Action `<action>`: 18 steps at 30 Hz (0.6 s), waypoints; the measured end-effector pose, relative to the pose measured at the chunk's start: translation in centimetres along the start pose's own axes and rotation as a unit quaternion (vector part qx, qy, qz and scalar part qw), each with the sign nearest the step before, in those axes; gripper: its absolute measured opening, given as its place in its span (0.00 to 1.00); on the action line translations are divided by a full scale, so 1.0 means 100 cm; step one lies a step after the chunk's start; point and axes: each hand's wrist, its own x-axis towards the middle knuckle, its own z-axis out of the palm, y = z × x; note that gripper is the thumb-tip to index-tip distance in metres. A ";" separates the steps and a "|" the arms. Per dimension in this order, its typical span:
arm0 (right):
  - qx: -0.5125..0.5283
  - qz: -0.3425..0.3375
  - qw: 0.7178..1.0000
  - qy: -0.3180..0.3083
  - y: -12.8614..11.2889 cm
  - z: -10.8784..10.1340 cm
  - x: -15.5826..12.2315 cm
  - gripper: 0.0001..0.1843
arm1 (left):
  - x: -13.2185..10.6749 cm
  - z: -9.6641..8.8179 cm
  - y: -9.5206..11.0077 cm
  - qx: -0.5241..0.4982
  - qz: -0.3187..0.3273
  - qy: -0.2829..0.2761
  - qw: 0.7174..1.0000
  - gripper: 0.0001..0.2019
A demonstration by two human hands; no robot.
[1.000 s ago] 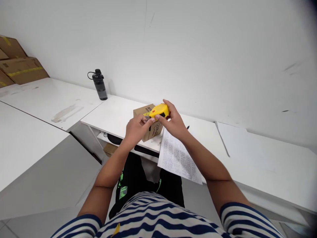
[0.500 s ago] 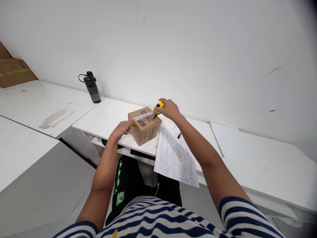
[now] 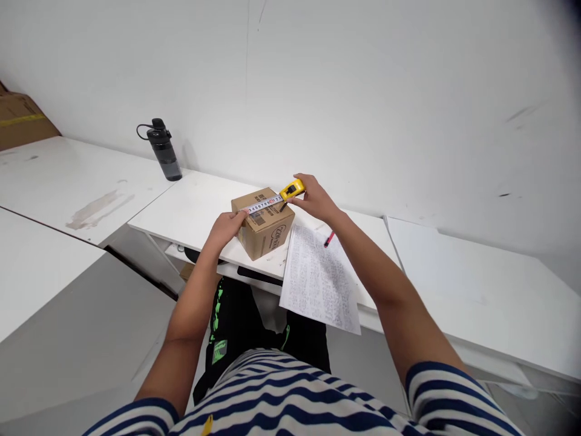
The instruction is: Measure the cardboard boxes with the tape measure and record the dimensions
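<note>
A small brown cardboard box [image 3: 271,235] with dark print stands on the white desk in front of me. Across its top lies the drawn-out blade of a tape measure [image 3: 293,189], whose yellow case sits at the far right edge. My right hand [image 3: 313,197] is closed around that case. At the box's left edge my left hand [image 3: 228,227] is closed on the blade's end, thumb on top; its other fingers are partly hidden by the box side. A black strap hangs from the case over the box top.
Right of the box, a handwritten paper sheet [image 3: 320,284] overhangs the desk's front edge, with a red and black pen [image 3: 329,238] on it. A dark water bottle [image 3: 164,151] stands at the back left. Bigger cartons [image 3: 20,121] are far left; white paper [image 3: 422,248] lies right.
The yellow case has turned, showing more of its broad face, and shifted slightly right. My left thumb has come further over the blade. The whole view has moved slightly.
</note>
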 end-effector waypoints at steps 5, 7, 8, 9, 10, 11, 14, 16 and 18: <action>-0.115 -0.084 0.978 0.153 -0.014 -0.017 -0.036 0.33 | -0.004 -0.042 0.032 -0.036 0.102 0.050 0.993 0.21; -0.150 -0.076 0.964 0.205 -0.036 -0.018 -0.062 0.37 | 0.004 -0.059 0.055 -0.068 0.143 0.051 0.986 0.19; -0.159 -0.065 0.962 0.212 -0.050 -0.014 -0.075 0.38 | 0.011 -0.063 0.066 -0.076 0.155 0.029 0.985 0.18; -0.164 -0.049 0.964 0.205 -0.065 -0.008 -0.087 0.38 | 0.020 -0.065 0.077 -0.067 0.159 0.002 0.985 0.17; -0.165 -0.025 0.968 0.189 -0.082 -0.001 -0.097 0.37 | 0.031 -0.062 0.086 -0.041 0.158 -0.022 0.986 0.17; -0.162 0.003 0.972 0.173 -0.098 0.007 -0.104 0.35 | 0.042 -0.057 0.092 -0.002 0.152 -0.037 0.988 0.17; -0.135 0.088 0.976 0.148 -0.135 0.031 -0.106 0.31 | 0.072 -0.029 0.094 0.122 0.126 -0.013 0.984 0.18; -0.118 0.125 0.975 0.143 -0.145 0.041 -0.098 0.30 | 0.086 -0.011 0.082 0.167 0.113 0.029 0.979 0.13; -0.108 0.138 0.975 0.138 -0.146 0.046 -0.090 0.28 | 0.094 0.000 0.066 0.194 0.083 0.022 0.977 0.11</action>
